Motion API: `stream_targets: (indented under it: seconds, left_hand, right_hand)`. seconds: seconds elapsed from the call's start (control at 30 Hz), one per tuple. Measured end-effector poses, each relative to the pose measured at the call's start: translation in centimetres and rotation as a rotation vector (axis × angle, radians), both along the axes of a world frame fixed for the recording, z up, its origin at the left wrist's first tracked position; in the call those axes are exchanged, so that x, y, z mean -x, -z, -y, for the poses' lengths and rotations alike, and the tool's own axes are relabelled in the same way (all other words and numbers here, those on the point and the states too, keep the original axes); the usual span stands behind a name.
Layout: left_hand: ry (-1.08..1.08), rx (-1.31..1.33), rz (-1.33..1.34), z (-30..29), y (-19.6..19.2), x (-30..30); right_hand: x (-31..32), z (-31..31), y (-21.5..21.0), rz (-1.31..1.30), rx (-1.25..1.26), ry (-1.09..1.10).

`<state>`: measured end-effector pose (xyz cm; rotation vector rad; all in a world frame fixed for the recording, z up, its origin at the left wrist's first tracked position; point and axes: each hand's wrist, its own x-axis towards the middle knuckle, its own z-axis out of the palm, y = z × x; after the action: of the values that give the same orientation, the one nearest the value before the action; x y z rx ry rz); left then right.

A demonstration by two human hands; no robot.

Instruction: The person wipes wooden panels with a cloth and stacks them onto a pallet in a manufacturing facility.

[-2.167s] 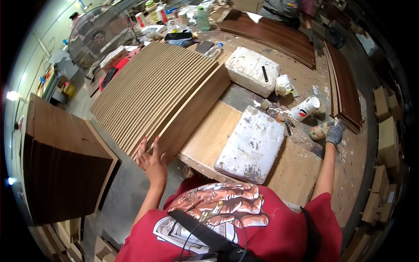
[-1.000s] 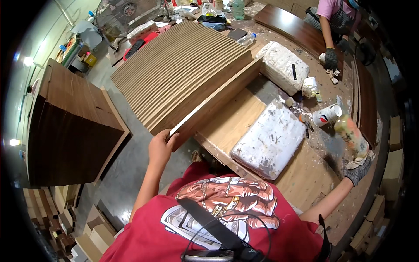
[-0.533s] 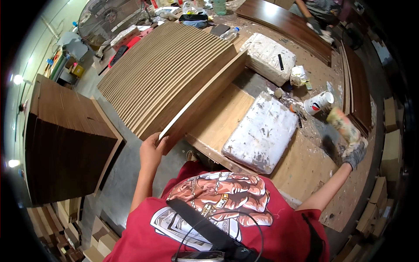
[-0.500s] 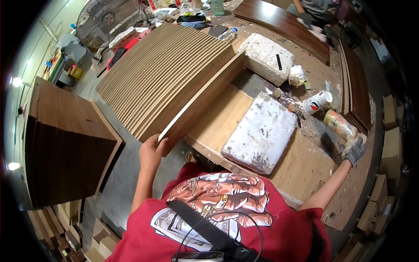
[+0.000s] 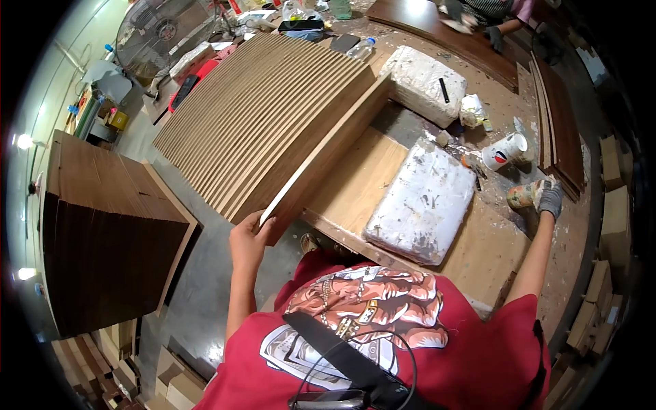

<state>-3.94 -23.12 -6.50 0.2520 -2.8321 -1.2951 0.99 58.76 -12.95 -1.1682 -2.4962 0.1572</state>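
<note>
My bare left hand (image 5: 251,239) grips the near end of a brown wooden board (image 5: 335,147) between thumb and fingers. That board stands on its pale long edge, beside a row of several similar boards (image 5: 273,123) packed on edge. Far to the right, my right hand (image 5: 551,199), in a grey glove, is closed on one end of a paint-stained can (image 5: 521,196) that lies tilted over the table. A white wrapped block (image 5: 424,201), smeared with stains, rests on the table between my hands.
Behind the block sits a second white wrapped block (image 5: 427,85) with a black strip on it. A paper cup (image 5: 504,152) lies tipped near the can. Dark panels (image 5: 557,130) lean at the right. A tall board stack (image 5: 109,232) stands left. Across the table, a co-worker's gloved hand (image 5: 495,39) hovers over a panel.
My right hand has moved away from me with the can, which has turned more level. My left hand keeps its grip on the board. The view has shifted slightly; the co-worker's hands have moved.
</note>
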Motion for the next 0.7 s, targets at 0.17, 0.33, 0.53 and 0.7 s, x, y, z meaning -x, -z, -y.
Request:
stream_targets:
  seconds: [0.17, 0.33, 0.53, 0.7]
  left_hand:
    - [-0.004, -0.366, 0.017, 0.6, 0.7, -0.9]
    - [-0.085, -0.497, 0.067, 0.7, 1.6, -2.8]
    - [-0.172, -0.788, -0.101, 0.4, 5.5, -3.9]
    - [-0.141, -0.701, -0.274, -1.4, 5.8, -4.9]
  right_hand:
    - [0.1, -2.3, -3.9, -0.290, -0.147, -0.028]
    - [8.7, 12.3, -11.3, -0.482, 0.197, -0.512]
    - [16.6, 40.9, -10.1, -0.547, 1.267, -1.054]
    - [13.1, 62.0, -9.5, -0.327, 0.387, -1.766]
